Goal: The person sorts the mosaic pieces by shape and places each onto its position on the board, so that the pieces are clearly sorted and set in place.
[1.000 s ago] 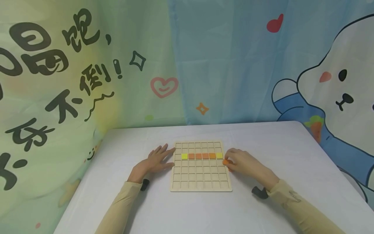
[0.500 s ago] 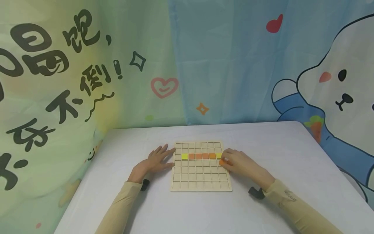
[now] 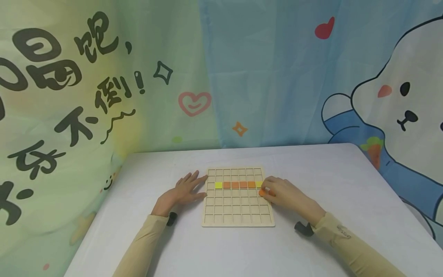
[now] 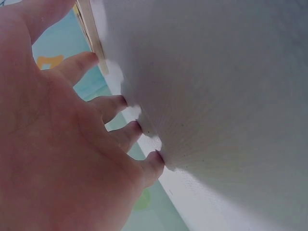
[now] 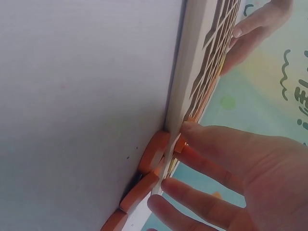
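A pale wooden grid board (image 3: 238,211) lies flat on the white table. One row bears a yellow tile (image 3: 219,185) on the left, several orange tiles (image 3: 235,185), and another yellow tile (image 3: 258,184) on the right. My right hand (image 3: 288,195) pinches a small orange tile (image 3: 262,192) between thumb and fingers, over the board's right side just in front of that yellow tile. At the left edge, my left hand (image 3: 183,192) has its fingers spread. Its thumb and index fingertip touch the board's edge, and the other fingertips (image 4: 155,161) rest on the table.
Loose orange pieces (image 5: 139,191) lie on the table against the board's right edge, mostly hidden under the right hand in the head view. A printed cloth backdrop (image 3: 242,77) hangs behind the table.
My right hand has moved slightly left with the orange tile, from beside the board's right edge to over its squares. The left hand has stayed in place.
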`<action>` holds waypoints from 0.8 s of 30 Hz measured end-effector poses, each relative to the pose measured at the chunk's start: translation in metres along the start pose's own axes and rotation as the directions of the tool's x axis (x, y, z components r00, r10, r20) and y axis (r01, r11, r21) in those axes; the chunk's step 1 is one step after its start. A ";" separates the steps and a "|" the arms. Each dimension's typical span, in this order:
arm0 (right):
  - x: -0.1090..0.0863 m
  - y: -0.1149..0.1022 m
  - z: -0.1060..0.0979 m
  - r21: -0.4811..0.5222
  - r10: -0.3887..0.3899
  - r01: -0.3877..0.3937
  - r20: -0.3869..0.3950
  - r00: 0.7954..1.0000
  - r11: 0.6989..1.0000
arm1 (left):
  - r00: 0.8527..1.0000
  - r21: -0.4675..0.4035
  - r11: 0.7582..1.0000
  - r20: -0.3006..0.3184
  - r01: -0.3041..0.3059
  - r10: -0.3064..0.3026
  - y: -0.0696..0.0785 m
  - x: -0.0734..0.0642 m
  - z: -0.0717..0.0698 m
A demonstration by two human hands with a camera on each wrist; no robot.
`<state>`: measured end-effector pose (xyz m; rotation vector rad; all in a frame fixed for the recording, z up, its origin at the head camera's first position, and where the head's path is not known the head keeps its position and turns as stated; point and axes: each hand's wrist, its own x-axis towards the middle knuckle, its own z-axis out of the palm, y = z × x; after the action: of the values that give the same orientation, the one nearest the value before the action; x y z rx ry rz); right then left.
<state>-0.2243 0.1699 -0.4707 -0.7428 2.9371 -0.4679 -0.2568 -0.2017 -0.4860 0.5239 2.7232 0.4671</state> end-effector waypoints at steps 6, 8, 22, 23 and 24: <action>0.000 0.002 0.001 -0.010 -0.006 0.006 0.004 1.000 1.000 | 1.000 -0.002 1.000 0.001 -0.010 0.010 0.000 0.000 0.000; 0.000 0.002 0.001 -0.009 -0.006 0.006 0.004 1.000 1.000 | 1.000 -0.003 1.000 0.001 -0.012 0.012 0.000 -0.001 0.000; -0.001 0.002 0.000 -0.005 -0.008 0.008 0.005 1.000 1.000 | 1.000 -0.009 1.000 0.014 -0.009 0.009 0.000 -0.001 -0.001; -0.001 0.002 0.000 -0.008 -0.007 0.007 0.005 1.000 1.000 | 1.000 -0.011 1.000 0.015 -0.010 0.010 0.001 -0.001 -0.001; -0.001 0.002 0.000 -0.010 -0.008 0.008 0.004 1.000 1.000 | 1.000 -0.012 1.000 0.014 -0.010 0.010 0.001 -0.001 -0.001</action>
<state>-0.2245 0.1720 -0.4718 -0.7557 2.9364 -0.4523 -0.2562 -0.2016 -0.4847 0.5358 2.7039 0.4796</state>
